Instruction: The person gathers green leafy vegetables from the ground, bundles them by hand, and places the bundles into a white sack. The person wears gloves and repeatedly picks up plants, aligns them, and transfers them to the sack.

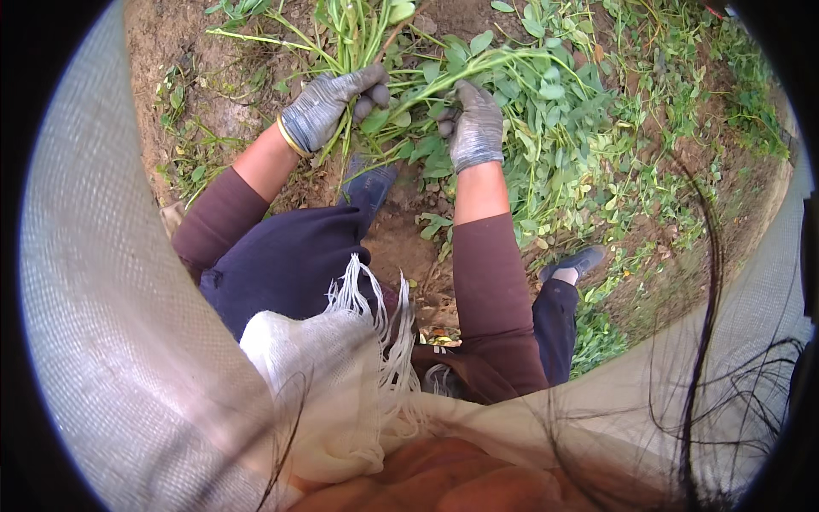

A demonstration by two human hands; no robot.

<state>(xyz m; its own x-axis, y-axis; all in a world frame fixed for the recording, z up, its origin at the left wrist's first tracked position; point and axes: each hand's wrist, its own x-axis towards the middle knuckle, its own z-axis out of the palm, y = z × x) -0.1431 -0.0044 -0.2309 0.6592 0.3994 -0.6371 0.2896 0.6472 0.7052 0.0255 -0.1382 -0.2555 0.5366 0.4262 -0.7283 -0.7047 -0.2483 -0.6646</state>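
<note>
My left hand (336, 105), in a grey coated work glove with a yellow cuff edge, is closed around a bunch of green plant stems (352, 45). The bunch fans out above the fist, and stem ends stick out below it. My right hand (472, 121), in a matching glove, grips a leafy green stem (473, 67) that slants up to the right. Its fingertips are partly hidden behind the hand and leaves. Both hands are a short way apart at the top of the view. A heap of cut or pulled leafy plants (544, 153) lies beside and beneath my right hand.
Brown soil (400, 246) shows between my shoes (371, 182). More leafy stems (672, 121) are strewn over the ground at the right, with sparse plants (192, 141) at the left. A pale woven cloth (102, 288) and a fringed white scarf (320, 352) hang around the view.
</note>
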